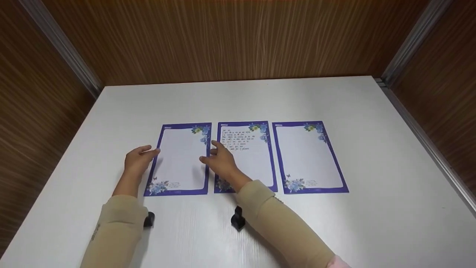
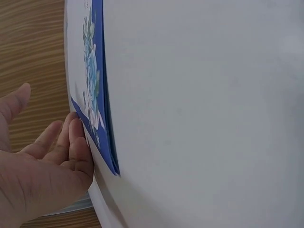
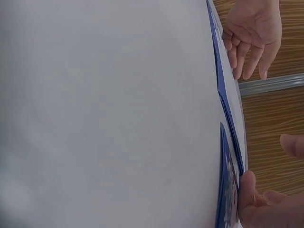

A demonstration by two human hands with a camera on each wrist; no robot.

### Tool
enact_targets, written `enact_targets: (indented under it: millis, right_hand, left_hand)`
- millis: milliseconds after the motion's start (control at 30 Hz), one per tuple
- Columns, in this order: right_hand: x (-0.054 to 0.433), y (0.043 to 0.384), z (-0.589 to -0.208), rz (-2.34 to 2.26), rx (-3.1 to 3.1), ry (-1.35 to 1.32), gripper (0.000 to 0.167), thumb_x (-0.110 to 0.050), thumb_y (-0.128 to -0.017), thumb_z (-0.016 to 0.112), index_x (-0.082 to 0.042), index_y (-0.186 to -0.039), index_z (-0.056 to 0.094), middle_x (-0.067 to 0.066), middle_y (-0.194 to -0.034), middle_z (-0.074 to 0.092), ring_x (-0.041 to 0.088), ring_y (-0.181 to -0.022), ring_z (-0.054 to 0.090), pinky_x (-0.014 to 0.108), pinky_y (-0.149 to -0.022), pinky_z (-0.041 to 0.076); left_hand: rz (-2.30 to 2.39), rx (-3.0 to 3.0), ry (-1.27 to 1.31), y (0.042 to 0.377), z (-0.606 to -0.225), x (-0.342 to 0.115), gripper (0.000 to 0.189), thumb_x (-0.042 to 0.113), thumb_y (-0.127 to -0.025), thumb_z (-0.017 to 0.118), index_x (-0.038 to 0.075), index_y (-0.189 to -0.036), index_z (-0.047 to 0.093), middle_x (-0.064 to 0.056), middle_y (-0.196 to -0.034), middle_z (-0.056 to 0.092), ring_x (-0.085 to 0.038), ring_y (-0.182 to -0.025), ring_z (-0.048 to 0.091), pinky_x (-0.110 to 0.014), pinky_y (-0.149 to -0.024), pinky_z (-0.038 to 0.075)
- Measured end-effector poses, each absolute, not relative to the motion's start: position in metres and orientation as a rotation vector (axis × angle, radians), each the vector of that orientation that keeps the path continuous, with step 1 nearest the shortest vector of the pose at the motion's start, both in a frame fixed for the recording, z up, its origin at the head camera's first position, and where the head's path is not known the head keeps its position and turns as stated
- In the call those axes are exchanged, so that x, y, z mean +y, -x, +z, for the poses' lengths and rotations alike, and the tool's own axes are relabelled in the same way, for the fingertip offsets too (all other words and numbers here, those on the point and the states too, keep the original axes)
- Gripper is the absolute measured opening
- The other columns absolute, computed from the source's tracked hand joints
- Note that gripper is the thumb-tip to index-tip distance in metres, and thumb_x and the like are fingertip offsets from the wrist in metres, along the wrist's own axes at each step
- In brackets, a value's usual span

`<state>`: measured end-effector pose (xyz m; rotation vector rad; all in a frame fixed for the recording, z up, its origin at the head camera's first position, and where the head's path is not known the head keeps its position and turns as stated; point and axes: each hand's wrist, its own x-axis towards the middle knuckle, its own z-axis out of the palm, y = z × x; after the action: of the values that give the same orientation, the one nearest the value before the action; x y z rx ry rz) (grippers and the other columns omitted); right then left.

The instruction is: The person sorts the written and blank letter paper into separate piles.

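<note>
"What sort of place is it?"
"A booth-like workstation, it seems: a white table [image 1: 238, 100] boxed in by a wood-grain back panel [image 1: 238, 41] and matching side panels [image 1: 442, 67], with metal strips [image 1: 63, 44] at the corners."
"Office, lab or home?"
"The views cannot settle that; the paper sheets [image 1: 308, 156] merely lend it a desk's look."

My arms [image 1: 113, 234] stretch forward, left hand [image 1: 138, 160] and right hand [image 1: 223, 162] apart, left palm [image 2: 40, 185] facing inward, both thumbs [image 2: 18, 99] spread from the fingers [image 2: 80, 154]
</note>
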<state>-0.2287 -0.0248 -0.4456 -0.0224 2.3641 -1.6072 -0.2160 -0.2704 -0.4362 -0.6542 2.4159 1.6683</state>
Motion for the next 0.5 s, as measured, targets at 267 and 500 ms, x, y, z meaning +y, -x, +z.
enact_targets:
  millis: [267, 500]
  right_hand:
    - [-0.0245, 0.2285, -0.4463, -1.629, 2.347, 0.023, 0.072, -0.023, -0.087, 0.070, -0.010, -0.148, 0.033, 0.013, -0.135, 0.051, 0.027, -0.122, 0.050, 0.036, -0.098, 0.045]
    - [-0.0238, 0.2287, -0.4468, -1.699, 2.321, 0.040, 0.069, -0.020, -0.087, 0.069, -0.011, -0.146, 0.035, 0.011, -0.133, 0.052, 0.024, -0.120, 0.052, 0.034, -0.098, 0.045]
  left_hand:
    - [1.708, 2.411, 0.674, 0.2151, -0.4365, -0.2700, 0.062, 0.031, -0.095, 0.057, 0.003, -0.146, 0.035, -0.020, -0.143, 0.041, -0.032, -0.132, 0.038, -0.043, -0.111, 0.027]
    - [1.825, 2.389, 0.684, 0.2141, -0.4343, -0.2689, 0.056, 0.028, -0.095, 0.057, 0.002, -0.142, 0.040, -0.019, -0.140, 0.045, -0.031, -0.129, 0.043, -0.040, -0.108, 0.032]
